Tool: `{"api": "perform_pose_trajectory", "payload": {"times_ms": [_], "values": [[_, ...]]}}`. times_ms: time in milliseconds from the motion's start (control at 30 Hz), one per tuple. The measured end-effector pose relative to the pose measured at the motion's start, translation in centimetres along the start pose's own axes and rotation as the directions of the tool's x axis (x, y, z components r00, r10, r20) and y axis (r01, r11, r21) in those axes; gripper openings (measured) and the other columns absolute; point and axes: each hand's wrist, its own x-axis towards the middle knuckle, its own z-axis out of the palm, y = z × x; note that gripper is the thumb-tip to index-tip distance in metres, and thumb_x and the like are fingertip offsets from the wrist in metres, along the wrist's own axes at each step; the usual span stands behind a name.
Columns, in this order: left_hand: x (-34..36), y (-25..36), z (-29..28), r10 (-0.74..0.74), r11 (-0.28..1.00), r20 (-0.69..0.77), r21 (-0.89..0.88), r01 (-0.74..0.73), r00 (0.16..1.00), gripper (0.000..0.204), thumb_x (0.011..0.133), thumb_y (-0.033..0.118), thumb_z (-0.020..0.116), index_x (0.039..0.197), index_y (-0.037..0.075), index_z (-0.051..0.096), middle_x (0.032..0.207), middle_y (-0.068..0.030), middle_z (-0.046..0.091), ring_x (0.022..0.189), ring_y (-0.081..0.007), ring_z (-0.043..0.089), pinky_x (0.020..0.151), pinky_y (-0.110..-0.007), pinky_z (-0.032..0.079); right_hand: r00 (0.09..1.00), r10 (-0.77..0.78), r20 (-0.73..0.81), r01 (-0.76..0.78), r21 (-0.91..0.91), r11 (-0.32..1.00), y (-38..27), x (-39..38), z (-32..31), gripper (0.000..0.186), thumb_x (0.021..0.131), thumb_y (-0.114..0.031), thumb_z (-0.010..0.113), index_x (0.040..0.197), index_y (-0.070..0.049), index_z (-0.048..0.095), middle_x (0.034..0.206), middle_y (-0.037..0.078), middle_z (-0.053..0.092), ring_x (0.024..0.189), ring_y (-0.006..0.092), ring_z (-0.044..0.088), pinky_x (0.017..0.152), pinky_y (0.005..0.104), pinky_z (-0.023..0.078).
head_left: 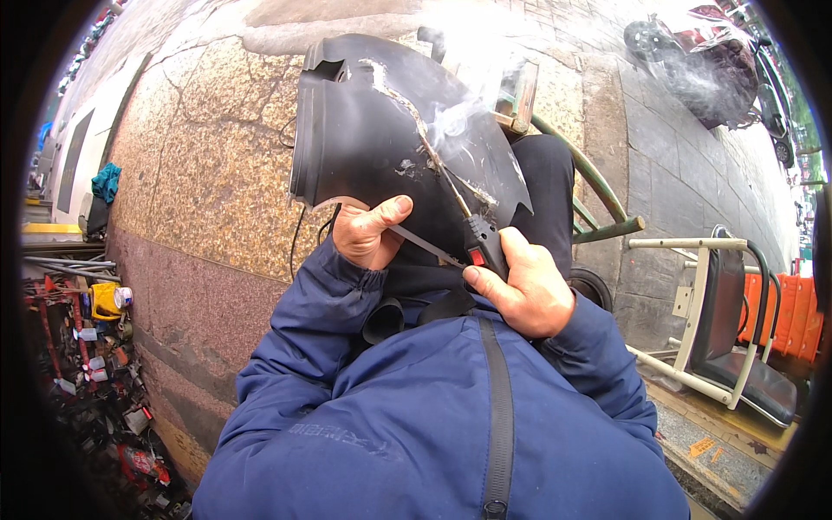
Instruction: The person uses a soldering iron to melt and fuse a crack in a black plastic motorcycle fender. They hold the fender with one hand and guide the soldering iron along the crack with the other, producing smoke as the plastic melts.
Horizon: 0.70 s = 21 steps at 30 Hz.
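Note:
A large black plastic cover [364, 130], curved like a fender, rests on my lap and shows a long pale crack seam across its face. My left hand [368, 234] grips its lower edge with the thumb on top. My right hand [520, 290] is closed around a black-handled heating tool [481, 247] with a red switch. The tool's thin metal shaft lies along the seam. White smoke [459, 113] rises from the seam. Both of my sleeves are blue, and a black strap [498, 407] runs down my jacket.
Speckled stone paving [208, 173] lies ahead. A green metal frame [602, 204] stands behind the cover. To the right are a white-framed chair [724, 329] with a black seat and an orange barrier [784, 312]. A scooter [702, 61] is parked at the top right. Cluttered tools and parts [95, 347] lie at the left.

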Motion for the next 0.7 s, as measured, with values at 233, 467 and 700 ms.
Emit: {"api": "perform_pose_trajectory", "payload": {"times_ms": [233, 467, 700], "values": [[0.0, 0.0, 0.1, -0.01, 1.0, -0.016, -0.007, 0.01, 1.0, 0.041, 0.095, -0.002, 0.068, 0.135, 0.001, 0.06, 0.127, -0.0163, 0.069, 0.12, -0.0303, 0.067, 0.109, -0.048, 0.051, 1.0, 0.014, 0.023, -0.013, -0.02, 1.0, 0.2, 0.0, 0.2, 0.043, 0.094, -0.028, 0.075, 0.1, 0.005, 0.049, 0.073, 0.027, 0.062, 0.069, 0.0474, 0.065, 0.063, 0.0494, 0.05], [-0.3, 0.4, 1.3, -0.001, 0.999, -0.066, -0.046, -0.002, 0.998, 0.028, 0.093, -0.007, 0.07, 0.12, 0.0, 0.067, 0.107, -0.0123, 0.073, 0.1, -0.0258, 0.073, 0.098, -0.043, 0.059, 0.999, 0.017, 0.034, -0.018, 0.007, 1.0, 0.2, 0.0, 0.1, 0.043, 0.094, -0.028, 0.075, 0.099, 0.005, 0.049, 0.073, 0.028, 0.063, 0.07, 0.0476, 0.066, 0.063, 0.0494, 0.05], [-0.1, 0.1, 0.3, -0.021, 0.998, -0.025, -0.053, 0.019, 0.999, 0.033, 0.093, -0.004, 0.069, 0.126, 0.0, 0.065, 0.116, -0.0153, 0.072, 0.109, -0.0287, 0.071, 0.103, -0.045, 0.056, 0.999, 0.023, 0.036, -0.023, -0.023, 0.999, 0.3, 0.0, 0.1, 0.044, 0.094, -0.03, 0.074, 0.099, 0.006, 0.05, 0.073, 0.028, 0.063, 0.071, 0.0479, 0.066, 0.064, 0.0494, 0.051]]}}
